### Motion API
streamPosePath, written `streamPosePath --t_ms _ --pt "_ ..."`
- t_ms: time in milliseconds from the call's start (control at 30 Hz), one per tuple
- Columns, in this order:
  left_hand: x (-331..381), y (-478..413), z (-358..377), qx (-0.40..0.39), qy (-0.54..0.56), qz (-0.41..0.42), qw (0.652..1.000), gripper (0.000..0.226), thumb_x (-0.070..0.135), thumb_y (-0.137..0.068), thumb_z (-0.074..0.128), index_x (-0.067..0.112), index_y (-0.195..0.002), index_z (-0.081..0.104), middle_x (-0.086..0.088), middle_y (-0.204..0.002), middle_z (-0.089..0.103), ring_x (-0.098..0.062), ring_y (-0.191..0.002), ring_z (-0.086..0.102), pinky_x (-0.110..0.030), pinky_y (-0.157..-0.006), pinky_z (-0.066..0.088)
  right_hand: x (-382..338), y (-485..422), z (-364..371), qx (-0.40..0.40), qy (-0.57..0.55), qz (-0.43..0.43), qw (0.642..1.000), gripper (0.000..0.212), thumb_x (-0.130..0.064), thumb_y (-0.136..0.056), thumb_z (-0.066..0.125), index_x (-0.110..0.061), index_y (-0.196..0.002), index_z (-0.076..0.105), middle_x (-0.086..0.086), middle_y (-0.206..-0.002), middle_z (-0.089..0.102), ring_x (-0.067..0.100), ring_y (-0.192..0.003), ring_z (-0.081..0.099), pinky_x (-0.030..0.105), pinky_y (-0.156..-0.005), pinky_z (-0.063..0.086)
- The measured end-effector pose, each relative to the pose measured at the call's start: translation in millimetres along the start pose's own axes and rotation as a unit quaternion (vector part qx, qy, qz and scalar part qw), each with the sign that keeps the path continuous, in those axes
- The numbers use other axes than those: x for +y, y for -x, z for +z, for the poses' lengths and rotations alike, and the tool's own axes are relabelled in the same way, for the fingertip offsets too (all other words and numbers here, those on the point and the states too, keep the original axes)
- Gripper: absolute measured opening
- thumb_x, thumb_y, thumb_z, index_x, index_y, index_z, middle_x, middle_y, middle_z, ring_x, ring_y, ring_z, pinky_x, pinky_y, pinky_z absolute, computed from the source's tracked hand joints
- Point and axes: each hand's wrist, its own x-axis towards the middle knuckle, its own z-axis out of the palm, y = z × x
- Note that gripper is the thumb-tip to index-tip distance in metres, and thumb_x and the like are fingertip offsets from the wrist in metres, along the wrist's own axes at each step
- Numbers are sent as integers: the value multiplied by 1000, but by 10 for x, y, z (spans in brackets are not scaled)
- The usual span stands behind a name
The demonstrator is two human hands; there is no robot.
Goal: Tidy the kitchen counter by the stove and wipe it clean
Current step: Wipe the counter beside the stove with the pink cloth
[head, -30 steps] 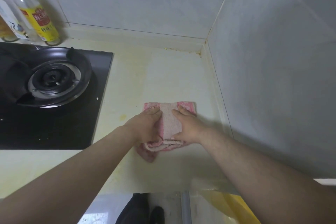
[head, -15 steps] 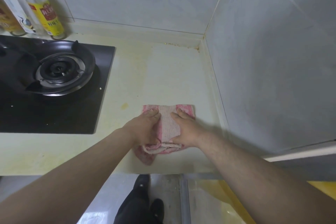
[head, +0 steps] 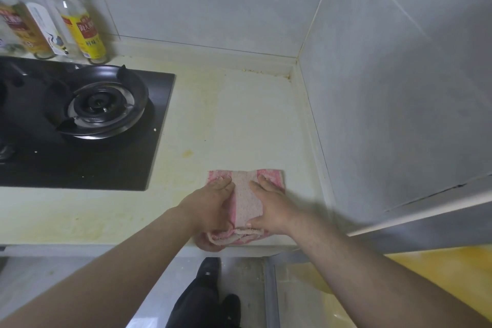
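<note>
In the head view I look down on a pale yellowish kitchen counter that ends in a corner of grey wall tiles. The pink and grey folded cloth lies flat on the counter, close to its front edge and to the right of the black glass gas stove; it is well apart from the stove. The layers of the cloth bunch up at the near side, and there I cannot tell how the thumbs lie. The left hand presses on the left part of the cloth with fingers quite straight. The right hand presses on the right part in the same manner. The two hands are side by side, not touching, with a strip of grey cloth between them. A small yellow stain is on the counter between stove and cloth. On the stove I see a round metal burner inside a black pan support. Behind the stove, against the wall, stand several clear bottles with yellow and red labels. Below the counter edge a black shoe is on the floor.
</note>
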Motion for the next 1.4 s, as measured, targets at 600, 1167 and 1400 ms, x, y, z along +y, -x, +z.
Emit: streamPosePath --t_ms 600,1167,1400 --pt "113 419 166 -28 -20 -24 999 106 55 -79 64 20 -153 -5 4 -161 -9 -13 -148 -3 -32 -121 8 -112 333 248 -3 -9 -7 1000 107 -46 -79 74 -25 -156 2 -2 -163 -13 16 -150 -7 27 -119 1" --pt "-40 746 225 45 8 -45 998 81 63 -91 38 24 -154 6 11 -160 -3 -7 -147 5 -22 -116 9 -196 475 356 52 -59 -50 996 80 -34 -87 65 -18 -154 23 -5 -163 14 6 -149 10 12 -113 1" --pt "41 714 285 77 2 -63 995 72 52 -97 35 19 -154 7 4 -162 -1 -13 -148 1 -17 -108 -4 -200 369 410 83 10 -77 993 94 -70 -74 35 -17 -151 33 -2 -162 18 15 -149 15 23 -117 5"
